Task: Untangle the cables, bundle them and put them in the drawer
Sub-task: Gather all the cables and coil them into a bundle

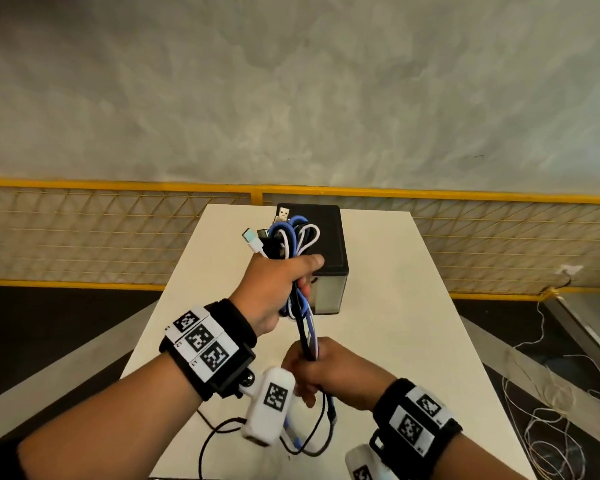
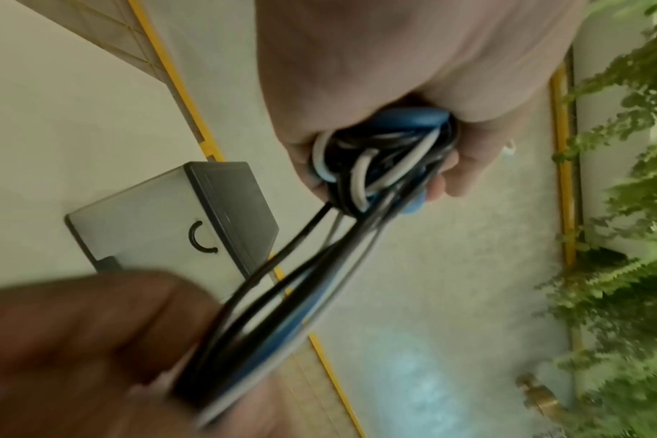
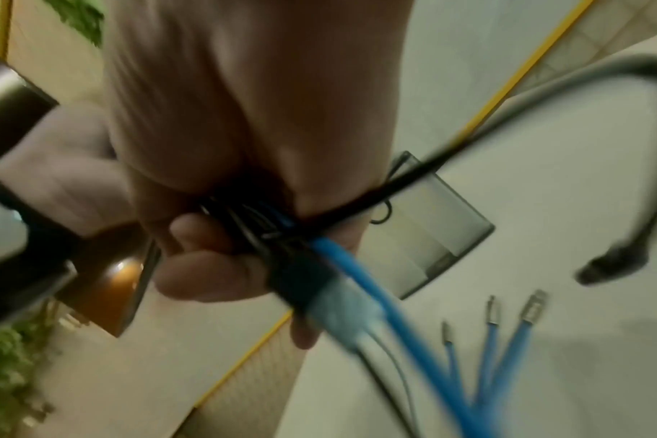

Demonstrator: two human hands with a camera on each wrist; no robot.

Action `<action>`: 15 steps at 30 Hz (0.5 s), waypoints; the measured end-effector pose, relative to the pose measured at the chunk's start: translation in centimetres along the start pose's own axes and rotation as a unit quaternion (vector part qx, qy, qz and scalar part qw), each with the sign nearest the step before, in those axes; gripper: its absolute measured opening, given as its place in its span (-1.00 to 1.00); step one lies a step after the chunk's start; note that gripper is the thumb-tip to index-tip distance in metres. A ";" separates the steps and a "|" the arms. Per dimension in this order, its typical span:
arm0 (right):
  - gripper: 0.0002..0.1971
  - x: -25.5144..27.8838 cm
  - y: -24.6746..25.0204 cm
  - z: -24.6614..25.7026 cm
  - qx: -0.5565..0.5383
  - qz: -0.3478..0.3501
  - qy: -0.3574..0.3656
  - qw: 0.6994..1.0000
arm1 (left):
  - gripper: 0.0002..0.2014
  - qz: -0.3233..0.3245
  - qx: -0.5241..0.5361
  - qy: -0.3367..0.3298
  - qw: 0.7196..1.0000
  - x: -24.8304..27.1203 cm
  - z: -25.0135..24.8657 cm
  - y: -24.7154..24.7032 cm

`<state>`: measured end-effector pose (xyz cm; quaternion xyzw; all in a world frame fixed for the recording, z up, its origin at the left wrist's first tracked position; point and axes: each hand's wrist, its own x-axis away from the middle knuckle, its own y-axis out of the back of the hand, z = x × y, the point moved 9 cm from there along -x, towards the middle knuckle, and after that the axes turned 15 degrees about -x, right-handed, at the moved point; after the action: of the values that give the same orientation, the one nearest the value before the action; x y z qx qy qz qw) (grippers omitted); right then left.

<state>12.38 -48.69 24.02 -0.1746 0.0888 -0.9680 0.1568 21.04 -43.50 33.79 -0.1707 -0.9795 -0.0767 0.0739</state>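
Blue, white and black cables (image 1: 293,244) in my left hand (image 1: 274,292): smooth, slightly glossy plastic sheathing; plugs show bright metal tips (image 3: 533,308). Small drawer box (image 1: 326,237): matt black plastic top, frosted translucent front. White table (image 1: 413,323): smooth, matt. Far fence (image 1: 118,233): yellow-painted metal mesh.

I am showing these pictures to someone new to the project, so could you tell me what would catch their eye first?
First, the bundle of cables, blue, white and black loops gripped in the left hand above the middle of the white table. Just below, the right hand grips the strands that trail down from the bundle. Behind the hands stands a small drawer box with a dark top.
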 end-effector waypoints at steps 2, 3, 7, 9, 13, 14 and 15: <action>-0.81 0.2 0.2 -2.0 0.030 0.000 -0.035 0.999 | -0.60 0.009 0.007 0.016 1.000 -0.4 0.1 0.7; -0.83 0.3 0.3 -2.8 0.039 0.004 -0.051 0.998 | -0.61 0.029 0.006 0.024 0.999 -0.5 0.2 0.9; -0.93 0.4 1.7 -3.1 0.099 -0.021 -0.071 0.992 | -0.61 0.172 -0.020 0.081 0.982 0.0 1.5 -0.2; -0.94 0.3 3.1 -1.9 0.157 -0.051 -0.059 0.984 | -0.64 0.225 -0.034 0.115 0.967 0.8 2.6 -0.7; -0.75 0.1 5.6 1.7 0.325 -0.101 -0.001 0.941 | -0.64 0.271 -0.115 0.157 0.943 2.2 5.2 -1.5; -0.70 0.1 5.8 2.6 0.369 -0.107 0.010 0.923 | -0.62 0.275 -0.144 0.160 0.937 2.4 5.8 -1.6; -0.66 0.0 5.8 3.4 0.402 -0.113 0.021 0.908 | -0.62 0.275 -0.166 0.163 0.933 2.6 6.3 -1.7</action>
<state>15.19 -54.53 25.85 -0.0852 -0.3254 -0.9363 0.1013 17.31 -43.11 27.89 -0.4284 -0.8420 -0.2417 0.2217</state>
